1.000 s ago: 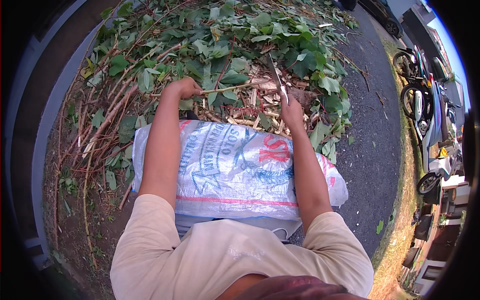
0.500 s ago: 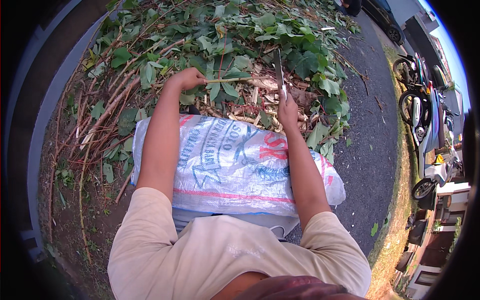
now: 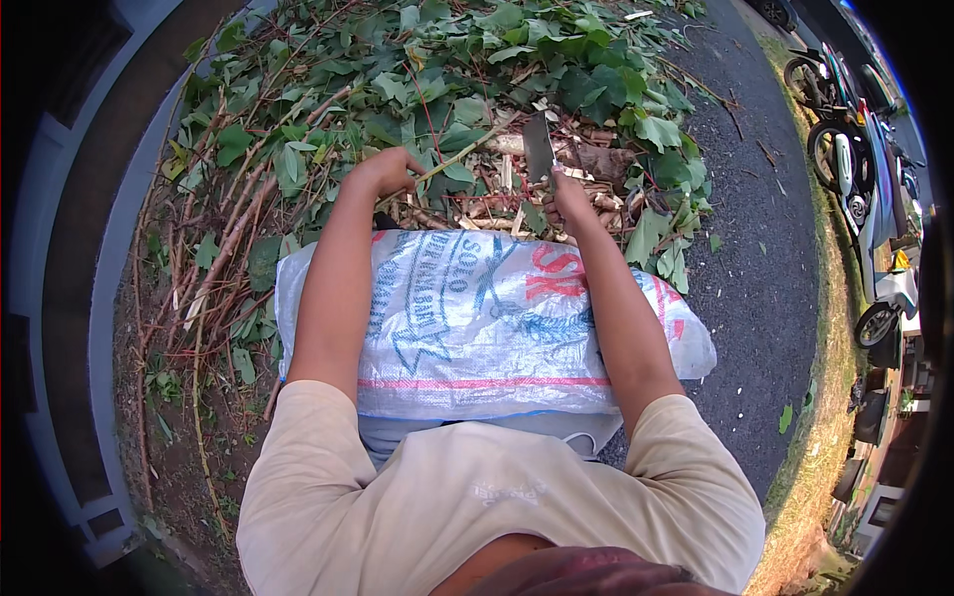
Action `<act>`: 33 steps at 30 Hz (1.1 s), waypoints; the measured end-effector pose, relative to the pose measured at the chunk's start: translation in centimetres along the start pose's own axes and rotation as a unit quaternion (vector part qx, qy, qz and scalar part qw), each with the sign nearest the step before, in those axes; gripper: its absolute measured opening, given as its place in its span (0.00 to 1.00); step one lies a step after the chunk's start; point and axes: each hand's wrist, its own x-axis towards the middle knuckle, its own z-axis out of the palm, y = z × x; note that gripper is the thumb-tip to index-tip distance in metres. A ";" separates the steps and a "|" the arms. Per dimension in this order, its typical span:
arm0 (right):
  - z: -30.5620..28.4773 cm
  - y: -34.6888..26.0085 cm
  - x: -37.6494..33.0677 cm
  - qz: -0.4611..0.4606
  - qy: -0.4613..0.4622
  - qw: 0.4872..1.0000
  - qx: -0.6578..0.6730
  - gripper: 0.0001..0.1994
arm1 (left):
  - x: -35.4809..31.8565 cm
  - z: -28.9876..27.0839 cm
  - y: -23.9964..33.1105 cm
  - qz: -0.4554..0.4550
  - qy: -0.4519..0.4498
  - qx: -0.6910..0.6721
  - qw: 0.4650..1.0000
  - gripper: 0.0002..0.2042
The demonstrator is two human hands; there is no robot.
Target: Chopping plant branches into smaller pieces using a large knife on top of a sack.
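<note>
My left hand (image 3: 383, 172) is closed on the near end of a thin, greenish stem (image 3: 475, 145), which slants up to the right. My right hand (image 3: 568, 202) grips the handle of a large flat-bladed knife (image 3: 538, 147). The broad side of its dark blade shows, close to the stem's far end. Beyond the blade lies a thick brown log (image 3: 604, 162). Pale chopped wood pieces (image 3: 487, 211) are scattered around it, below both hands. A white woven plastic sack (image 3: 467, 343) with blue and red print covers my lap, under my forearms.
Leafy green cuttings (image 3: 477, 60) are heaped beyond my hands. Long brown branches (image 3: 234, 233) lie to the left, beside a grey wall edge (image 3: 75, 328). A dark paved strip (image 3: 750, 268) runs along the right, with parked motorcycles (image 3: 845, 169) past the grass.
The knife has turned from edge-on to showing its broad side, and my right hand has rotated with it. The stem has gone from nearly level to slanting, its far end higher. The view has shifted slightly.
</note>
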 end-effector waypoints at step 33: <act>-3.0 -2.1 -0.1 -0.269 0.273 0.873 -0.301 0.27 | 1.0 -0.8 -1.1 0.028 0.336 -0.119 0.934 0.18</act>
